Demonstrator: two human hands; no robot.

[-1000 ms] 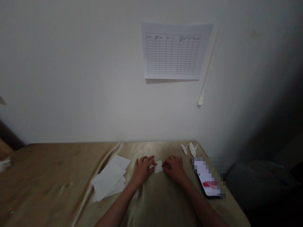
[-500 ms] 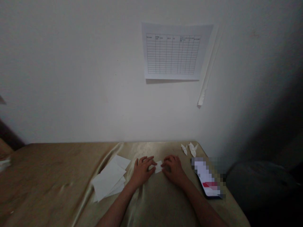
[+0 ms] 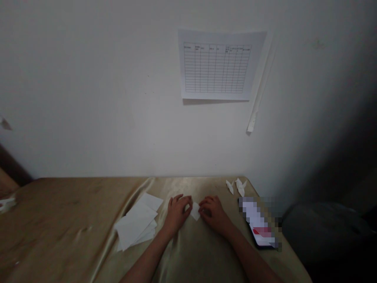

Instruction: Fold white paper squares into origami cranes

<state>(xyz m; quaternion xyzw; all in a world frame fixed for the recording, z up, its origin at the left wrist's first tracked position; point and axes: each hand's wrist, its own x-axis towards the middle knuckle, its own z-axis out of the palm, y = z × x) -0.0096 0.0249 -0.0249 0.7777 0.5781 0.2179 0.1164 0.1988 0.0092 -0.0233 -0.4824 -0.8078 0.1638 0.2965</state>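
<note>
A small piece of folded white paper (image 3: pixel 195 212) is between my two hands, just above or on the cloth-covered table. My left hand (image 3: pixel 178 212) has its thumb and fingertips closed on the paper's left edge. On the other side, my right hand (image 3: pixel 214 212) pinches the right edge with thumb and fingers curled. The fingertips partly cover the paper, so its exact folds cannot be made out. Left of my left hand lies a fanned pile of white paper sheets (image 3: pixel 137 224).
Two small folded paper figures (image 3: pixel 240 187) lie near the table's back right corner. A phone (image 3: pixel 257 224) with a lit, partly blurred screen rests along the right edge. Gold cloth (image 3: pixel 64 220) with wrinkles covers the table. A printed table sheet (image 3: pixel 218 67) hangs on the wall behind.
The small paper has been turned, and a corner now points toward me. My fingers have curled in closer around its edges. The pile, figures and phone stay put.
</note>
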